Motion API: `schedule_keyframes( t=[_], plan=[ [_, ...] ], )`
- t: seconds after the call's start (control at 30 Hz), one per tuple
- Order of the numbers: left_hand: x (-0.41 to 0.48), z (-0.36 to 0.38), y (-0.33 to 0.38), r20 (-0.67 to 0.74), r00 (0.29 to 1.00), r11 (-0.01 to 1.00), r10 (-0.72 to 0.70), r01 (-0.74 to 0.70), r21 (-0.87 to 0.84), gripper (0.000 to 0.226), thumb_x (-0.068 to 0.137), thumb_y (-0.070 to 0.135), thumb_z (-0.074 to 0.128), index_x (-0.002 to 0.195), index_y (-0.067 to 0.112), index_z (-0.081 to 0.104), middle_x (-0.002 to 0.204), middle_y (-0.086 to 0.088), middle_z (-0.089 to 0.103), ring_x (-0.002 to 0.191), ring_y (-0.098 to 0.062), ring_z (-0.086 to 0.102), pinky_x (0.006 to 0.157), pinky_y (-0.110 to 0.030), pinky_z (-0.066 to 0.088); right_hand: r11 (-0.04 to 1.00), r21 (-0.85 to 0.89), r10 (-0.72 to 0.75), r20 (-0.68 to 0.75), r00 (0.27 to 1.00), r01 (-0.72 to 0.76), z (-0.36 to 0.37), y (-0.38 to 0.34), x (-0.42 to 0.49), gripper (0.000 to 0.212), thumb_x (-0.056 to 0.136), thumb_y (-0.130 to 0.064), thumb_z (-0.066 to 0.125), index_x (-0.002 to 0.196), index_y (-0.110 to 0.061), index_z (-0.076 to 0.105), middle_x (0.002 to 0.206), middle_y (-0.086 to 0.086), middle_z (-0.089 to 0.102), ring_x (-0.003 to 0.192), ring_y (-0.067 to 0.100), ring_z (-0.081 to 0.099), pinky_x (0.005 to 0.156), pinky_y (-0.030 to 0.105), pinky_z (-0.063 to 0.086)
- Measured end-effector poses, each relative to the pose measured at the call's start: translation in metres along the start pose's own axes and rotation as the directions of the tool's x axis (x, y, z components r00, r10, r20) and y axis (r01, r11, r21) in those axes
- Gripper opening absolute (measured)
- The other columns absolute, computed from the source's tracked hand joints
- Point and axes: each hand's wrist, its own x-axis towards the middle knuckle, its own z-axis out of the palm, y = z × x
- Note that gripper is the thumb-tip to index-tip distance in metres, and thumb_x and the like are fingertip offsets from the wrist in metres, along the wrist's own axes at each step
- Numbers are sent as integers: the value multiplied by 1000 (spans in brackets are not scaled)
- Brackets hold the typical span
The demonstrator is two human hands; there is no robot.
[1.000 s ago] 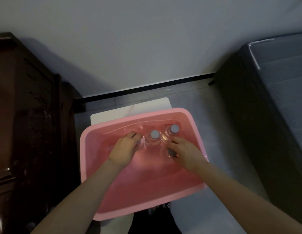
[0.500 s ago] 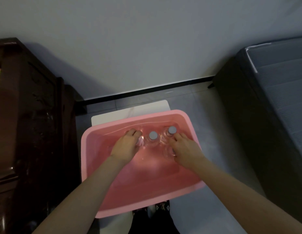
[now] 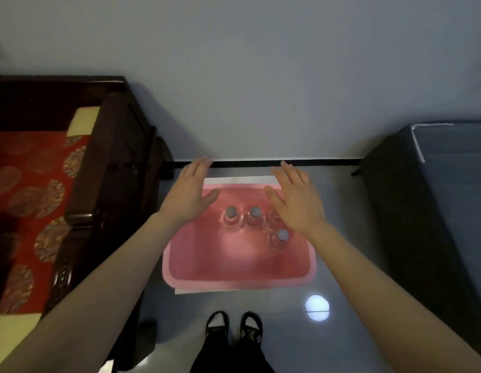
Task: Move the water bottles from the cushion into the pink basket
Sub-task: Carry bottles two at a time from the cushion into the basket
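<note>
Grey wall (image 3: 261,90) behind; water bottles (image 3: 255,217) stand in pink basket (image 3: 234,285) below left hand (image 3: 189,193) and right hand (image 3: 297,200), fingers (image 3: 199,168) released.

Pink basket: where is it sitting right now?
Head view, centre: the pink basket rests on a white board, between the wooden bench on the left and the grey mattress on the right, beyond the person's shoes.

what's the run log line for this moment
left hand: open, holds nothing | right hand: open, holds nothing | water bottles: four upright in pink basket | red cushion: no bottles on visible part
</note>
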Motion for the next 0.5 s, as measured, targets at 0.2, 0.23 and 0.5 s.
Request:
schedule_keyframes(
  t=[0.2, 0.23, 0.5],
  plan=[
    [-100, -69, -14, -231, 880, 894, -414, 346, -283, 66, 86, 31, 66, 142, 15, 35, 143, -6, 46, 130, -20, 45, 100, -28, 34, 963, 265, -88, 111, 990, 56, -11, -53, -17, 48, 96, -34, 50, 141, -18, 45, 148, 3, 41, 136, 22, 36, 107, 34, 31],
    [-117, -78, -18, -237, 858, 876, -456, 384, -292, 65, 86, 30, 66, 141, 15, 35, 142, -6, 47, 128, -20, 47, 97, -28, 36, 957, 280, -111, 137, 984, 69, -12, -61, -20, 46, 96, -32, 51, 139, -18, 47, 144, 2, 44, 133, 22, 39, 105, 33, 33],
    [-273, -171, -53, -343, 710, 785, -615, 593, -181, 52, 86, 24, 65, 134, 11, 46, 132, -9, 55, 124, -26, 51, 99, -37, 41, 896, 267, -415, 220, 883, 354, -3, -194, -49, 38, 96, -35, 51, 127, -15, 58, 129, 8, 57, 120, 28, 49, 102, 36, 36]
  ],
)
